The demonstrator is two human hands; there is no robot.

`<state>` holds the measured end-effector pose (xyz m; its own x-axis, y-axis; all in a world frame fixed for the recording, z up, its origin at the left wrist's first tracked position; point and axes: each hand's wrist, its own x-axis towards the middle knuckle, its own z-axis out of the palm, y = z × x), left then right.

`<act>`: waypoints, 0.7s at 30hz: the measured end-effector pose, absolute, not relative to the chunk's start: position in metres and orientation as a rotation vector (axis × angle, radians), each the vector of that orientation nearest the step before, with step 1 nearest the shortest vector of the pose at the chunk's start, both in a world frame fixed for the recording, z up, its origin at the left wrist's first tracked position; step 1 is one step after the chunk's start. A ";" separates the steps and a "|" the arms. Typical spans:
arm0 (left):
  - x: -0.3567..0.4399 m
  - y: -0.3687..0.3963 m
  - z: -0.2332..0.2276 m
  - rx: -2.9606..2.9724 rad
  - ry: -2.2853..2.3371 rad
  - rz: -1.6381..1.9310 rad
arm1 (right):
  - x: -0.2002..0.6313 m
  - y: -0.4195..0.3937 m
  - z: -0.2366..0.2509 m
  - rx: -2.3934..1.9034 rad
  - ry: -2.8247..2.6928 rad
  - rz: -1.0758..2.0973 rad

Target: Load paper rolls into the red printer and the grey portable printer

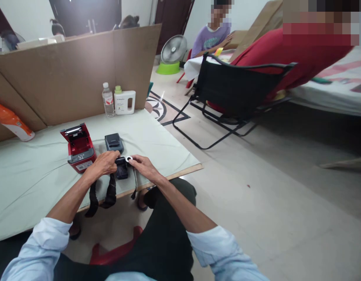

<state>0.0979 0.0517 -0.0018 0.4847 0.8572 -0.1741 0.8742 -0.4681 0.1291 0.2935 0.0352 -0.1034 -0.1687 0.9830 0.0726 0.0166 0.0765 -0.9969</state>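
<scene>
My left hand reaches over the table with its fingers closed on the upper left edge of a small black device, which looks like a portable printer. Between the thumb and fingers of my right hand is a small white paper roll, held at the device's upper right corner. A red label printer stands left of my left hand with its lid raised. Just behind my hands lies a dark grey device. A black strap hangs over the table's front edge, and a thin cord dangles below my right hand.
A cardboard panel borders the table's far side. Before it stand a water bottle, a white jug and an orange-and-white bottle. To the right are a black folding chair, a floor fan and other people.
</scene>
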 end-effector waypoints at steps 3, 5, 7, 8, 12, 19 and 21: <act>0.101 0.047 0.014 2.546 1.561 -0.144 | 0.287 0.038 -0.105 -1.079 -1.414 1.236; 0.103 0.044 0.021 2.571 1.565 -0.185 | 0.280 0.040 -0.107 -1.067 -1.451 1.222; 0.105 0.042 0.024 2.581 1.558 -0.249 | 0.272 0.041 -0.108 -1.065 -1.480 1.194; 0.106 0.042 0.024 2.576 1.560 -0.280 | 0.267 0.042 -0.109 -1.069 -1.488 1.179; 0.103 0.044 0.017 2.526 1.595 -0.350 | 0.253 0.041 -0.112 -1.082 -1.491 1.124; 0.076 0.052 0.007 2.439 1.494 -0.014 | 0.243 0.033 -0.115 -1.059 -1.503 1.118; 0.062 0.048 0.012 2.444 1.451 0.193 | 0.245 0.031 -0.115 -1.062 -1.500 1.119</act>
